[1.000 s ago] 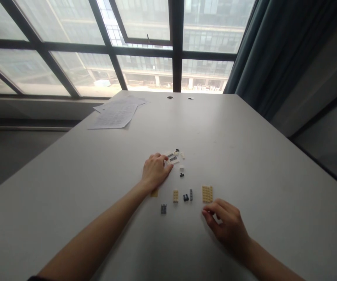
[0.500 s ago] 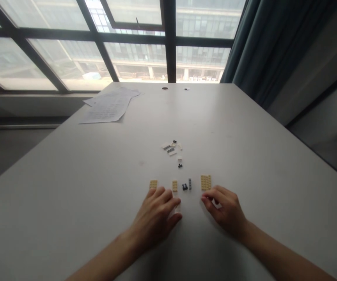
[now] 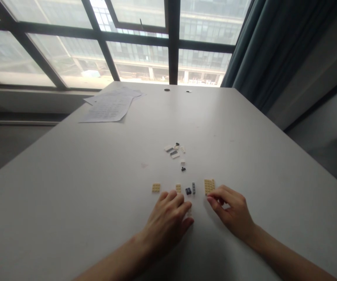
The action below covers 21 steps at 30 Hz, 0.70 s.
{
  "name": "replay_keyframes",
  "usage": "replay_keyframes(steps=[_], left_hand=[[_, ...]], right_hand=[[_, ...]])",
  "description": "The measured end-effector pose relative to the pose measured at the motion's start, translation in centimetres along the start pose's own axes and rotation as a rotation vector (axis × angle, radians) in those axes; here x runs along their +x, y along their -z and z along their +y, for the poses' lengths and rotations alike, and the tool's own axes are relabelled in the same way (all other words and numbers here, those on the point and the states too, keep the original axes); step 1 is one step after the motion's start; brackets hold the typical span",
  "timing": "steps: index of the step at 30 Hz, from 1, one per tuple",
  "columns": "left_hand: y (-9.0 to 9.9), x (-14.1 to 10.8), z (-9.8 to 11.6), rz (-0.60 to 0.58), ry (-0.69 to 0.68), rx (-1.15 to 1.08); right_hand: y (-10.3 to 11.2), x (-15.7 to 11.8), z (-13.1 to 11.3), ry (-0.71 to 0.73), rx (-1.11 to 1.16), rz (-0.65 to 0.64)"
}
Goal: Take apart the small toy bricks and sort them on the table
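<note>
My left hand [image 3: 170, 214] rests low over the white table [image 3: 98, 218]. Its thumb and index finger close around a small white toy brick [image 3: 189, 212], partly hidden by the fingers. Just beyond its knuckles stand a tan plate [image 3: 156, 187] and a narrower tan plate [image 3: 178, 188]. A dark brick [image 3: 188, 191] and a grey strip [image 3: 193, 188] lie between my hands. My right hand [image 3: 229, 207] is closed in a pinch at the near edge of a larger tan studded plate [image 3: 209, 186]; whatever its fingertips hold is too small to name.
Farther off lie a black piece [image 3: 183, 169], a white piece [image 3: 183, 162] and a loose cluster of white and grey pieces [image 3: 173, 152]. Paper sheets [image 3: 107, 107] are at the far left. Windows [image 3: 139, 58] and a dark curtain [image 3: 253, 66] border the table.
My left hand has slid to the right with the white brick, uncovering the leftmost tan plate. My right hand stays beside the larger tan plate. The view has shifted slightly.
</note>
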<state>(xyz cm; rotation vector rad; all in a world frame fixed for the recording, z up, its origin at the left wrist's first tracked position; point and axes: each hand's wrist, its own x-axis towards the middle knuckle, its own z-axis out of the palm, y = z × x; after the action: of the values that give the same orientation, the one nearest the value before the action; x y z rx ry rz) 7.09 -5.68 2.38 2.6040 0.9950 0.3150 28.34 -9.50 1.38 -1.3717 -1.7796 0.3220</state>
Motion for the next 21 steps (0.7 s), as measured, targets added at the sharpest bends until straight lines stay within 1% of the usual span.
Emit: replay_keyframes(steps=[2, 4, 6, 8, 10, 12, 15, 18, 21], left_hand=[[-0.3, 0.2, 0.2, 0.005, -0.003, -0.007], [-0.2, 0.4, 0.0, 0.046, 0.005, -0.021], [0.4, 0.5, -0.7, 0.124, 0.013, -0.030], [1.5, 0.9, -1.9, 0.208, 0.026, -0.042], [2.8, 1.3, -3.5, 0.273, 0.063, -0.076], [3.9, 1.5, -5.0, 0.336, 0.125, -0.119], [4.5, 0.8, -6.4, 0.411, 0.161, -0.128], [4.1, -0.7, -7.1, 0.449, 0.139, -0.108], [3.7, -1.7, -7.5, 0.467, 0.146, -0.088]], right_hand=[[0.4, 0.5, -0.3, -0.039, 0.024, -0.014], [0.9, 1.4, -0.5, -0.081, 0.054, -0.057], [1.2, 3.1, -0.4, -0.101, 0.054, -0.105], [1.1, 5.7, 0.2, -0.087, 0.000, -0.123], [0.4, 8.9, 1.5, -0.057, -0.050, -0.158], [-1.0, 12.2, 3.2, -0.040, -0.048, -0.234], [-3.5, 15.7, 5.6, -0.033, -0.078, -0.382], [-5.2, 17.2, 7.0, -0.019, -0.161, -0.448], [-5.9, 17.6, 7.5, -0.008, -0.182, -0.451]])
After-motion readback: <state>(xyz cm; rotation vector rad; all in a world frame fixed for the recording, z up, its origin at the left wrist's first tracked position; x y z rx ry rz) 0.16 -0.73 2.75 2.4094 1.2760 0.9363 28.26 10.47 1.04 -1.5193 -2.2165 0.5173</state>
